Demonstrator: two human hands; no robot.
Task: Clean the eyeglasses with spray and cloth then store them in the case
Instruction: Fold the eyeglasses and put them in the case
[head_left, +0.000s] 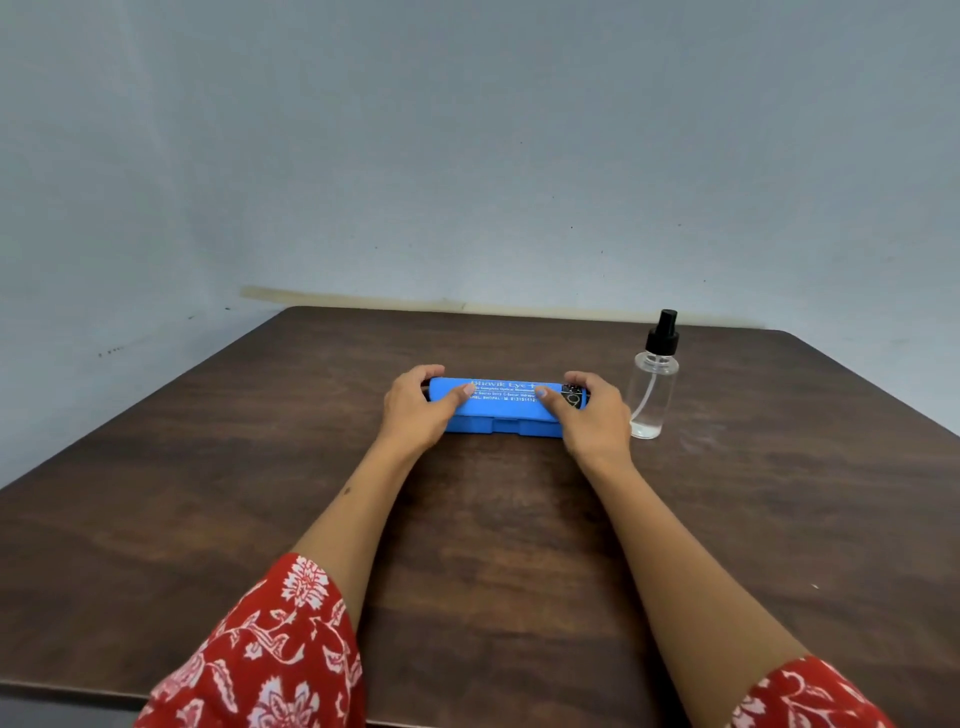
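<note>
You are gripping the blue case (501, 405) at mid tabletop (208, 467), left hand (418, 408) and right hand (592, 415) curling round its ends. It looks light, rigid, slick; hold near the seam.

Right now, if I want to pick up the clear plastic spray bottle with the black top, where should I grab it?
Probably round the middle of the clear plastic spray bottle, coming from its right side. It stands upright, its body is round and smooth, and the right hand and blue eyeglasses case crowd its left. The thin black nozzle looks harder to hold steady.
</note>
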